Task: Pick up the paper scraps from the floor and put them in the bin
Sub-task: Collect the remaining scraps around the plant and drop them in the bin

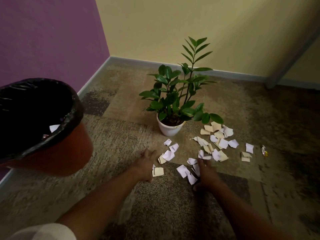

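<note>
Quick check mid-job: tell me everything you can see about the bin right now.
The bin stands at the left edge of the view, close to the camera and cut off by the frame. Its outer wall looks like smooth orange-red plastic. A glossy black bag liner is folded over the round rim and lines the dark inside. It stands on the carpet by the purple wall. At least one white paper scrap already lies inside, near the rim. Neither hand touches it.

Matt torn paper scraps [218, 144] on rough carpet [121, 135] — glossy black plastic liner [69, 116] in the bin [69, 153]
</note>
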